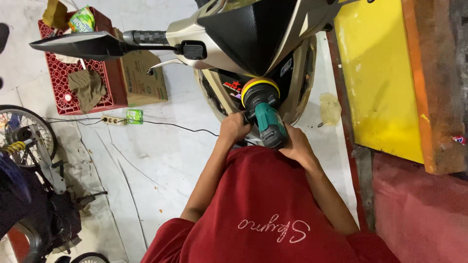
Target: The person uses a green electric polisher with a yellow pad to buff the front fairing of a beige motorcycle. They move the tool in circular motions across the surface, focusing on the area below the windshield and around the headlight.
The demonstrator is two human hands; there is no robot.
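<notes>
1. Red cloth of the person's shirt point(273, 214) fills the near edge; both forearms reach away from it toward the machine.
2. The left hand point(234, 127) is closed around the side of the teal and black handheld polisher point(265, 117); the right hand point(295, 143) wraps its near end, the nearer of the two.
3. The polisher's long axis runs from near right to far left, with its round yellow-rimmed pad point(260, 86) beyond both hands.
4. The pad is pressed against the dark front panel of the beige scooter point(253, 34).
5. Far left stands a red plastic crate point(73, 73).
</notes>
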